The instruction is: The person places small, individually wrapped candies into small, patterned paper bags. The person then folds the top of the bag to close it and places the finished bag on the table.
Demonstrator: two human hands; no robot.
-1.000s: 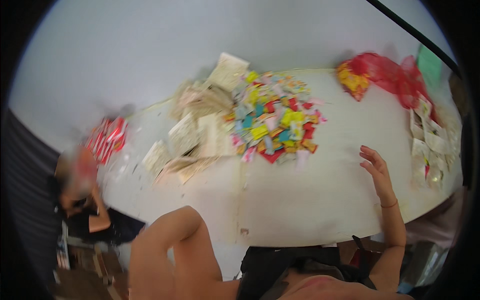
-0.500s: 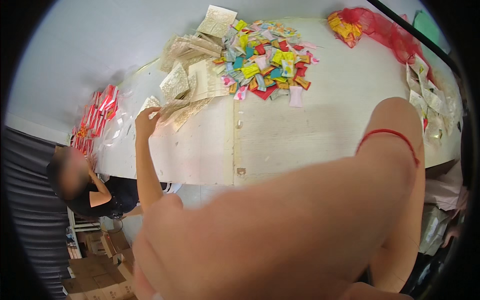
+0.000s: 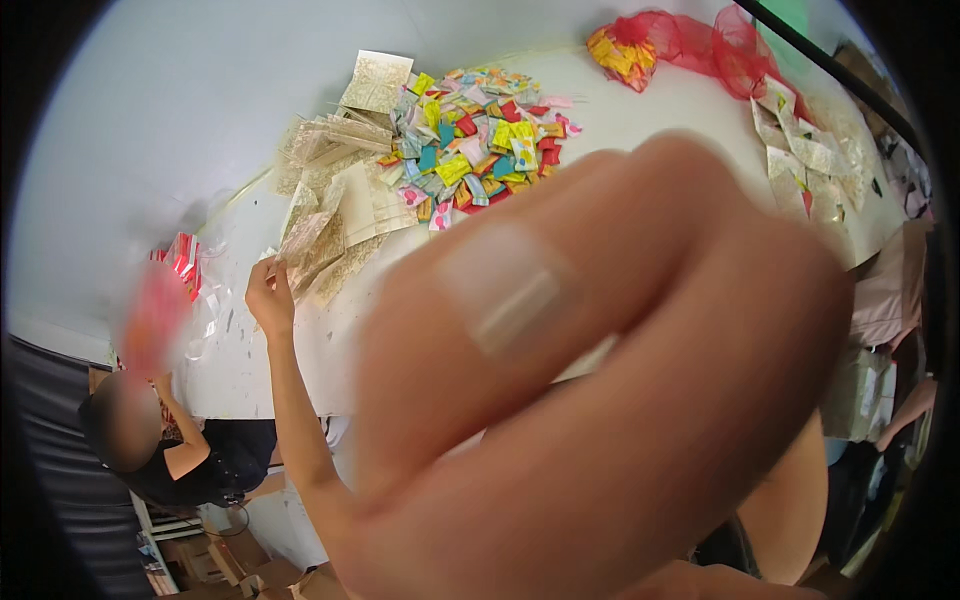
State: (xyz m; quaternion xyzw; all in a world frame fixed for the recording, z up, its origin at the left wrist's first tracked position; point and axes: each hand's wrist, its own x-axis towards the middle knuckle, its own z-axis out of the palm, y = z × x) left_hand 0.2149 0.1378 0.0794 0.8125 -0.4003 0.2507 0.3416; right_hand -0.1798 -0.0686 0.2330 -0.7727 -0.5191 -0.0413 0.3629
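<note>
one big blur fills most of your view: your right hand, held up so close to the camera that only out-of-focus fingers show, one nail facing the lens. the fingers lie side by side, and you cannot tell whether anything sits in that hand.

behind it runs the long white table, curving with the lens from lower left to upper right. on its far middle lies the wide heap of small bright paper packets, yellow, red, teal and pink all mixed. just left of that heap and touching its edge is the fanned stack of pale gold-patterned paper sheets, with one square sheet lying flat at the top of the stack.

your left hand reaches out on a long bare forearm to the lower corner of that pale stack. its fingertips pinch the edge of a gold-patterned sheet, the hand narrow and closed on the paper.

at the far right end of the table sits a red mesh bag with yellow and orange packets inside, and below it more pale patterned sheets lie scattered toward the table's right edge. at the left end of the table there are red and white wrapped pieces among clear plastic.

another person in a dark top sits at the lower left beside the table.
</note>
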